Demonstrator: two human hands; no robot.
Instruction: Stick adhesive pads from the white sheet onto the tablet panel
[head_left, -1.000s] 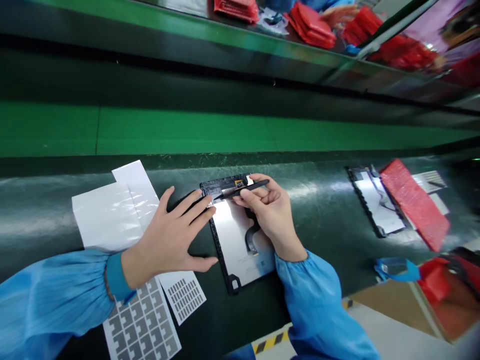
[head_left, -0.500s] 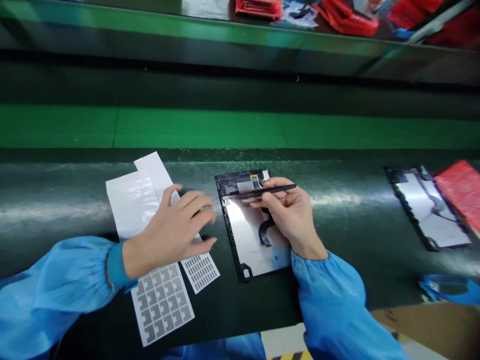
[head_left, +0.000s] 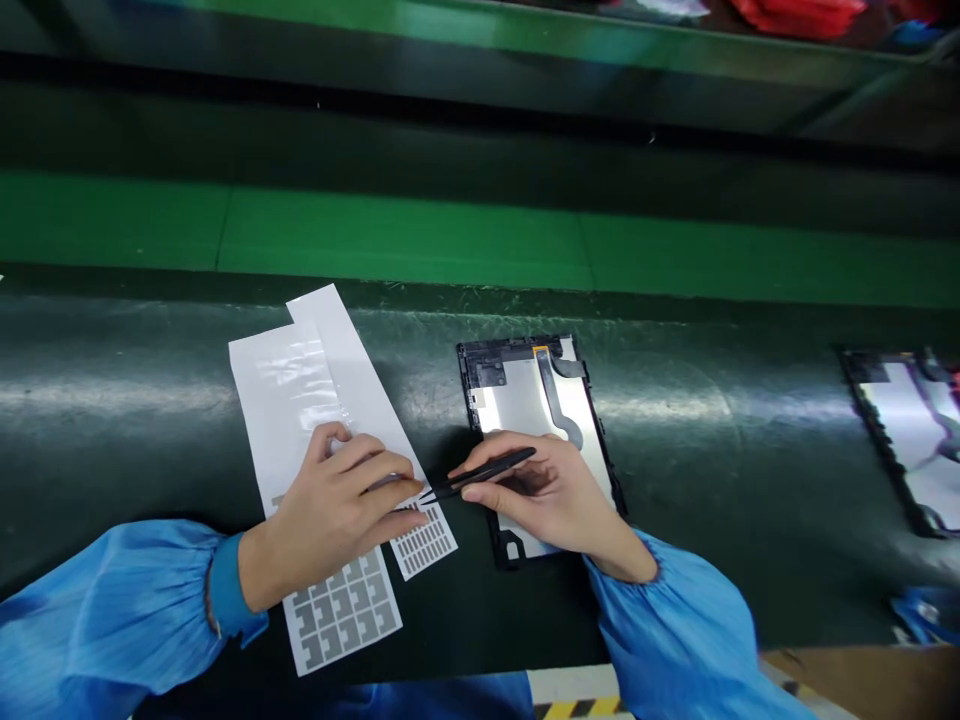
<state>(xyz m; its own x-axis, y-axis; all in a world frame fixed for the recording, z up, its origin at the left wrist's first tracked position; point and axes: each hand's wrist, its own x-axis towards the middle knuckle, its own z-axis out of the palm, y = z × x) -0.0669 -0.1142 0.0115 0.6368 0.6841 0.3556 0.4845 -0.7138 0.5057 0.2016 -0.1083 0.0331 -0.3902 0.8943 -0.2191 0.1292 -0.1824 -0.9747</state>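
My right hand (head_left: 551,490) is closed around black tweezers (head_left: 491,467). Their tips reach left to the narrow sticker sheet (head_left: 421,548), which has rows of small grey strips. My left hand (head_left: 345,500) rests over that sheet and a wider one, fingers bent but apart, fingertips close to the tweezer tips. The wider sticker sheet (head_left: 349,612) carries larger grey notched stickers, partly hidden by my left hand. Beneath my right hand lies a tablet screen assembly (head_left: 512,385) in a black frame, its silvery back up. A dark flex cable (head_left: 553,395) runs down it.
Another tablet screen assembly (head_left: 904,430) lies at the far right of the dark green work surface (head_left: 697,400). Below it is a blue object (head_left: 928,612), cut off by the edge. Red packages (head_left: 799,15) sit on the shelf above, behind a green strip.
My right hand has moved left and down with the tweezers, from over the screen assembly to the narrow sticker sheet. My left hand has lowered onto the sheets. The view has shifted.
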